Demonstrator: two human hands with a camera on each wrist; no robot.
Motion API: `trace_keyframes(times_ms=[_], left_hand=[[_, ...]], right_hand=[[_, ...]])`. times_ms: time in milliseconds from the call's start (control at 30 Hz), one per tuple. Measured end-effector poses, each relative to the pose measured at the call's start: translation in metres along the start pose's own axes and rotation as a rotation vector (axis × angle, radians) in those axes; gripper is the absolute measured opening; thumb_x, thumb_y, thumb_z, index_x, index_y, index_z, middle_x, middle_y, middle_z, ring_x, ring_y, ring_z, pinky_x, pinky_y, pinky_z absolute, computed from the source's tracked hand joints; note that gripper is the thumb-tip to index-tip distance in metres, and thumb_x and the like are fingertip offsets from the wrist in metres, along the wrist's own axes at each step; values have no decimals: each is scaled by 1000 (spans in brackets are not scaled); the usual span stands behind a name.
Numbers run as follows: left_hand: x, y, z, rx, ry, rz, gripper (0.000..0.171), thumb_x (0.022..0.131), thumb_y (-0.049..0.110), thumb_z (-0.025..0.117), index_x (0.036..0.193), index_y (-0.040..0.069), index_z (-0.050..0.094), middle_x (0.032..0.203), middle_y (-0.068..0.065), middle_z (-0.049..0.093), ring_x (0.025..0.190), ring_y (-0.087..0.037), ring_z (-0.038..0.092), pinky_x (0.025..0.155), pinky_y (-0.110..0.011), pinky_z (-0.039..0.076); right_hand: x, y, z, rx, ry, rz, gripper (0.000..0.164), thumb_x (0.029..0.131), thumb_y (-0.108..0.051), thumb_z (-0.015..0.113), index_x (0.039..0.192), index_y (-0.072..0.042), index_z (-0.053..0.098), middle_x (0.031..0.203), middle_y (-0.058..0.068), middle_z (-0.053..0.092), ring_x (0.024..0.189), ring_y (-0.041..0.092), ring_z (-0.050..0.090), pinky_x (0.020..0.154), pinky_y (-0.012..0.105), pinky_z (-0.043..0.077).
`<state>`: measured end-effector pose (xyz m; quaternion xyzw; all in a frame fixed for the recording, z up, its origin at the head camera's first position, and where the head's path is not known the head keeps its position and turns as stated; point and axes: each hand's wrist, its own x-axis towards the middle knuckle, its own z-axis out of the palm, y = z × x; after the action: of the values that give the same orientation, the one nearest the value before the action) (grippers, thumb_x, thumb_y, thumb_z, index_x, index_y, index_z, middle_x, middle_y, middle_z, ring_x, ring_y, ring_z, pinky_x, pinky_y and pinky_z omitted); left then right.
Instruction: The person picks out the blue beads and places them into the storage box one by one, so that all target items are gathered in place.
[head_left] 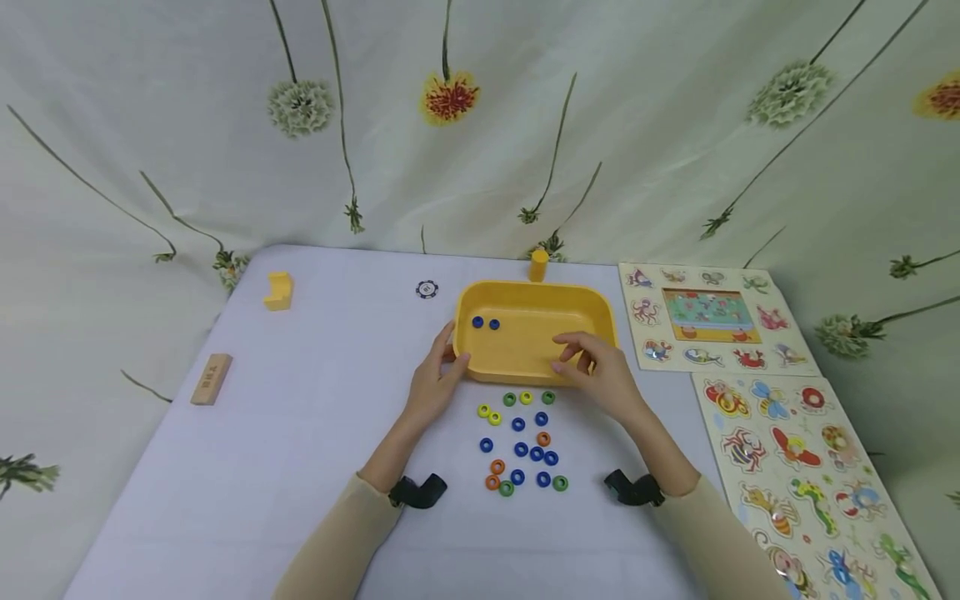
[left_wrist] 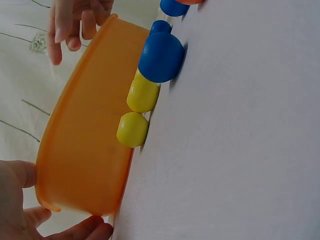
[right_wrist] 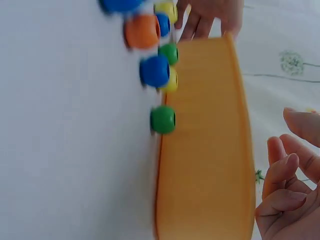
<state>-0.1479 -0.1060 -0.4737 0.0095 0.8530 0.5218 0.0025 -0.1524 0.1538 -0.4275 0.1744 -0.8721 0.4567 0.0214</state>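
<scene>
Our left hand (head_left: 432, 387) grips the tray (head_left: 517, 348); our right hand (head_left: 602, 379), loosely curled, is empty — sweeping low could scatter beads (right_wrist: 161, 120) beside it.

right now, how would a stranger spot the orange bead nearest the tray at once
On the white table, find the yellow tray, then the loose beads on its near side. Yours is the orange bead among blue ones, right of centre; the other two orange beads sit together, farther left.
</scene>
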Motion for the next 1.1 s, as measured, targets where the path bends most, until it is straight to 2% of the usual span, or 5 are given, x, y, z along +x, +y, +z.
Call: trace_keyframes(times_ms=[200, 400, 733, 900, 1100], left_hand=[[0, 0, 0, 0, 6, 6, 59, 89, 43, 46, 141, 33, 19, 117, -5, 53, 106, -20, 48, 91, -46, 36], [0, -1, 0, -6, 6, 12, 59, 89, 42, 46, 141, 33, 19, 117, -5, 53, 106, -20, 48, 89, -45, 39], [0, -1, 1, -3, -3, -5, 59, 89, 43, 47, 140, 37, 18, 117, -6, 52, 108, -20, 48, 90, -45, 38], [1, -1, 1, 0, -3, 1, 59, 89, 42, 47, 140, 36, 18, 117, -6, 52, 107, -20, 48, 90, -45, 38], [1, -1, 1, -1, -1, -3, 59, 90, 38, 47, 141, 33, 19, 118, -7, 52, 108, -21, 48, 90, -46, 38]], right_hand=[[-39, -26, 4, 123, -79, -106, 32, 78, -12, 67, 108, -8, 60, 81, 1, 58, 58, 13, 43, 50, 22, 35], [-53, -41, 10, 180, -128, -145, 30, 75, -3, 68, 105, -5, 61, 78, 5, 60, 56, 13, 42, 48, 23, 34], [-55, -21, 18, 171, -131, -90, 28, 77, -7, 67, 104, -4, 61, 78, 3, 59, 55, 15, 43, 47, 23, 35], [-55, 1, 29, 178, -114, -48, 27, 77, -8, 67, 103, -2, 62, 76, 1, 57, 54, 14, 42, 46, 22, 33], [-53, 34, 46, 30, -89, -65, 27, 77, -19, 69, 103, -14, 64, 73, -10, 54, 52, 5, 41, 45, 19, 33]])
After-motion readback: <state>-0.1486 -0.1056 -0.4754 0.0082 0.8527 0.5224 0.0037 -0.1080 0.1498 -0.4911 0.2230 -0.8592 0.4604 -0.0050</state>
